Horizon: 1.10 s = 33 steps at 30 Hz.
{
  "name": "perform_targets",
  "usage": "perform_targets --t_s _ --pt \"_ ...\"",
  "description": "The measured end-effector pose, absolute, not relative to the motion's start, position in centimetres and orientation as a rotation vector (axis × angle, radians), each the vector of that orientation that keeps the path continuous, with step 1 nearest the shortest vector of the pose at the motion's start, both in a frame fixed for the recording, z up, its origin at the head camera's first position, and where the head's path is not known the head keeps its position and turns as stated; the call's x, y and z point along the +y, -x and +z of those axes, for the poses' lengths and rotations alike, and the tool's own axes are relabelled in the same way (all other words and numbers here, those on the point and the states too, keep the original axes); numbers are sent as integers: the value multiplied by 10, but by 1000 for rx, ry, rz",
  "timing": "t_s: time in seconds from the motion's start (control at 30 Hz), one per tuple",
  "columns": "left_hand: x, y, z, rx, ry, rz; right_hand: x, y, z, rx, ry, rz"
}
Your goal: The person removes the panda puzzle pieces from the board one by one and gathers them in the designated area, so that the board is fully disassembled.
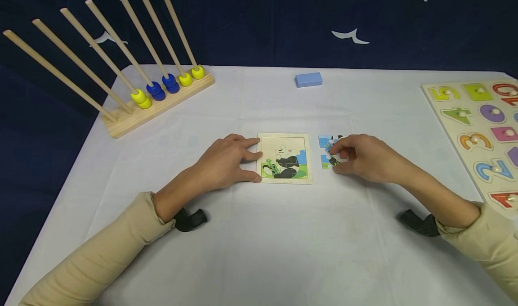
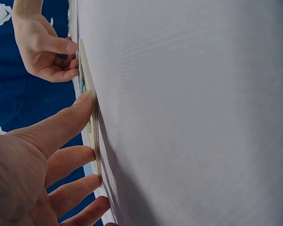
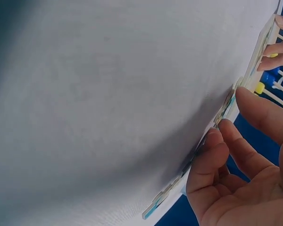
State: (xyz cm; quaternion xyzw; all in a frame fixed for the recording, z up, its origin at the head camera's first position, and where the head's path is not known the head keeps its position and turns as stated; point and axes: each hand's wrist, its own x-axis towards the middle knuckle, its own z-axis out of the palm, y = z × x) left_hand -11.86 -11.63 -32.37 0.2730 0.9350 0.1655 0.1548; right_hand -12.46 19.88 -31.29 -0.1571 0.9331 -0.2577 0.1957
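Left fingers (image 1: pixel 252 155) spread on puzzle frame (image 1: pixel 309 162), right fingers (image 1: pixel 347 141) at pieces (image 1: pixel 325 163), grip unclear; numeral board (image 1: pixel 481 127) shows 1–5.

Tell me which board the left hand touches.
The panda puzzle board, in the middle of the table: the left hand touches its left edge. The number board, at the right, has no hand on it.

Soft, even light fills the table (image 1: pixel 283 252), with the curtain (image 1: pixel 275 27) behind it dark. On the table, the right hand (image 3: pixel 254 174) casts a soft-edged shadow; the wrist views look dimmer.
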Motion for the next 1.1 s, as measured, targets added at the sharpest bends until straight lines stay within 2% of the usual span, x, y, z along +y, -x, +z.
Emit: perform_targets --t_s 0.67,1.1 --pt "-116 118 -323 2675 -774 465 199 124 -312 2618 451 -690" --pt "-116 118 -323 2672 -767 466 188 118 -306 2659 610 -829"
